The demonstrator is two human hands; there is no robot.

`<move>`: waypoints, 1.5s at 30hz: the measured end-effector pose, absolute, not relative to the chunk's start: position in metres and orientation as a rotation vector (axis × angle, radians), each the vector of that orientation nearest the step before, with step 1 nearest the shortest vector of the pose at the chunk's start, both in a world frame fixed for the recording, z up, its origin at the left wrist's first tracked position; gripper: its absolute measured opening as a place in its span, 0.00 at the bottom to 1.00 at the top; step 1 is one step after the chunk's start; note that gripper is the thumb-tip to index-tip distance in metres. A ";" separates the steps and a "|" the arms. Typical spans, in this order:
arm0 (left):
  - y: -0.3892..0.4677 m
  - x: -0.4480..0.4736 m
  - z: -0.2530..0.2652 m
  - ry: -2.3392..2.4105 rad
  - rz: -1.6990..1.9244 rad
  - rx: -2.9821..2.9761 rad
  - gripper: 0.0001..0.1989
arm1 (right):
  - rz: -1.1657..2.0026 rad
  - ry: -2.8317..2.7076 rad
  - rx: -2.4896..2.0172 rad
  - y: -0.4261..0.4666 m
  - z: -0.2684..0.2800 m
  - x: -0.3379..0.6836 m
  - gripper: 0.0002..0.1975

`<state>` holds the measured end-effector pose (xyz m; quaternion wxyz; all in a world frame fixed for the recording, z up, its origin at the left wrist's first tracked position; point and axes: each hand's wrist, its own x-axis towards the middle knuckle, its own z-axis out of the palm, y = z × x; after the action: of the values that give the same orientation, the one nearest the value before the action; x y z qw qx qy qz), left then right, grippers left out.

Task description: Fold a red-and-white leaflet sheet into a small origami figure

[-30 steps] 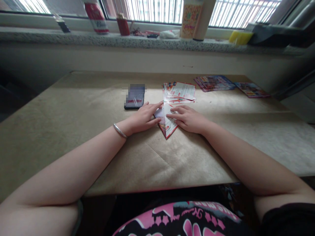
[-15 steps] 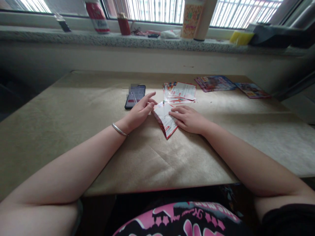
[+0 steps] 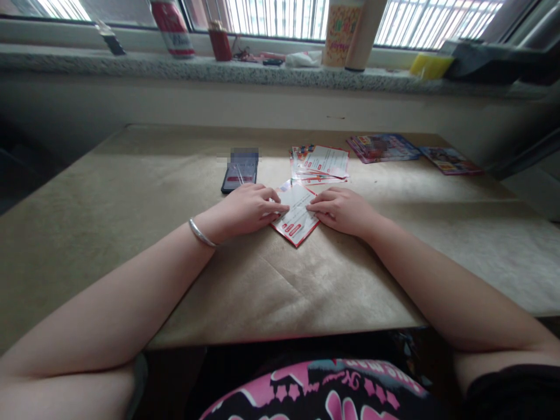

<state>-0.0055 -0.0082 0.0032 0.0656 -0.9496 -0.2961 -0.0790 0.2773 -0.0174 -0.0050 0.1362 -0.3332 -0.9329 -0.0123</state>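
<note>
A folded paper leaflet (image 3: 296,232), white with red edges and print, lies on the table with one corner toward me. My left hand (image 3: 250,209), a silver bangle at its wrist, rests on the leaflet's left side with its fingers stretched over the paper. From the other side my right hand (image 3: 343,211) lays its fingers on the right part of the sheet. Both hands are open and press on the paper without grasping it. Just beyond the leaflet is a fanned pile of similar leaflets (image 3: 326,160).
Behind my left hand lies a phone (image 3: 240,172). Colourful printed booklets (image 3: 385,149) sit at the back right, with another booklet (image 3: 450,160) beside them. A can (image 3: 172,29), a patterned cup (image 3: 341,35) and a yellow sponge-like block (image 3: 431,66) stand on the windowsill (image 3: 262,76).
My left hand has come down from its raised pose onto the leaflet. The left flap, lifted before, now lies flat. My right hand has stayed nearly in place.
</note>
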 end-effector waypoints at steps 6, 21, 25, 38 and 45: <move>-0.012 -0.012 0.021 -1.033 0.012 -2.899 0.12 | 0.028 -2.729 -0.944 -0.017 0.000 0.289 0.14; -0.009 -0.024 0.019 -1.033 0.009 -2.863 0.25 | -0.182 -2.766 -0.996 -0.012 0.003 0.307 0.15; -0.005 -0.025 0.012 -0.995 -0.111 -2.883 0.19 | -0.244 -2.743 -0.937 -0.011 0.000 0.305 0.14; -0.004 -0.029 0.017 -1.153 -0.056 -2.772 0.14 | -0.330 -2.749 -1.054 -0.011 0.004 0.297 0.12; -0.005 -0.020 0.019 -1.347 0.031 -2.707 0.15 | -0.248 -2.549 -1.364 -0.012 -0.003 0.296 0.09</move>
<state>-0.0205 -0.0053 0.0187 0.0590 -0.8937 -0.4446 0.0102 0.2962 -0.0116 -0.0027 0.1198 -0.4667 -0.8721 -0.0850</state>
